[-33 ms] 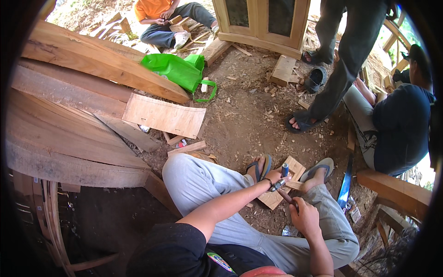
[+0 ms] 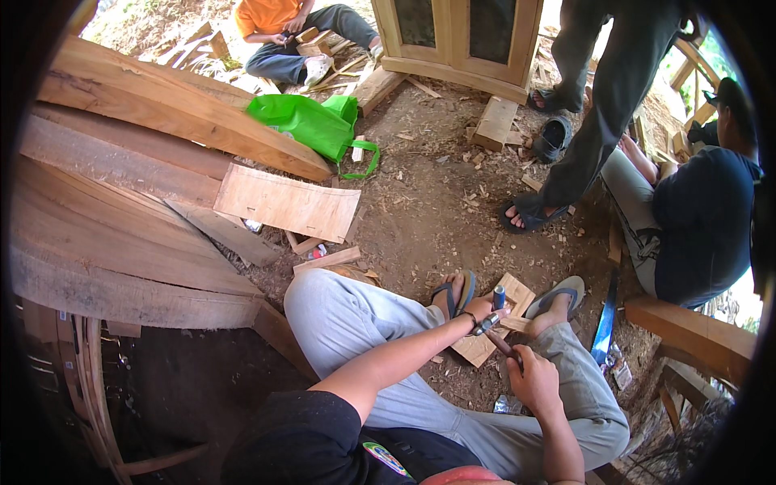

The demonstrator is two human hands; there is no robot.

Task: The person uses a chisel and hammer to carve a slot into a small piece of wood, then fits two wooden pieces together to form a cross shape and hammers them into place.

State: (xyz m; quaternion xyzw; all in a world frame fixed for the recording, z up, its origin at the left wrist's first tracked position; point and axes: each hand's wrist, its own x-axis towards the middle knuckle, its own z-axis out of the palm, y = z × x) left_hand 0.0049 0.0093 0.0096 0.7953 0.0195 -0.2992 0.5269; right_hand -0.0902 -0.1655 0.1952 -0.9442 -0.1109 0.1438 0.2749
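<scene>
My left hand (image 2: 482,309) is closed around a chisel (image 2: 499,297) whose blue handle stands upright above the fist. The blade is hidden. Beneath it lies a piece of light wood (image 2: 475,349) on the ground between my sandalled feet, with more wood crossing it. In my right hand (image 2: 533,378) is a hammer (image 2: 501,343), gripped by its brown handle. Its metal head is beside my left hand, just below the chisel's handle.
A wooden cabinet (image 2: 458,40) stands ahead. Stacked timber (image 2: 162,105) fills the left, with a green bag (image 2: 311,125) beside it. To the right are a blue-bladed saw (image 2: 605,319), a standing person (image 2: 594,137) and a seated person (image 2: 699,218). Another person (image 2: 275,24) sits far left.
</scene>
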